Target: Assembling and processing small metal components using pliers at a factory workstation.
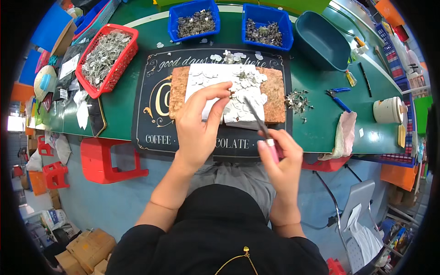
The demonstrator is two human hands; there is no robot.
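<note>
My left hand (199, 121) is over the left part of a white board (208, 75), thumb and forefinger nearly together in a pinch. Whatever lies between those fingertips is too small to name. In my right hand (285, 158) is a slim, dark pointed tool with a pink handle (273, 151), its tip slanting up and left over the board. Flat white pieces (243, 98) are spread across the board, with small metal parts (250, 78) among them at the upper right. Beneath the board is a brown speckled block (274, 94), resting on a black printed mat (153, 105).
Two blue bins (192, 34) of small metal parts stand at the back, beside a dark green basin (316, 43). A red basket (130, 52) of clear pieces is at left. Loose metal parts (298, 101), blue-handled pliers (340, 101), a cloth (344, 133) and a white jar (387, 110) lie right.
</note>
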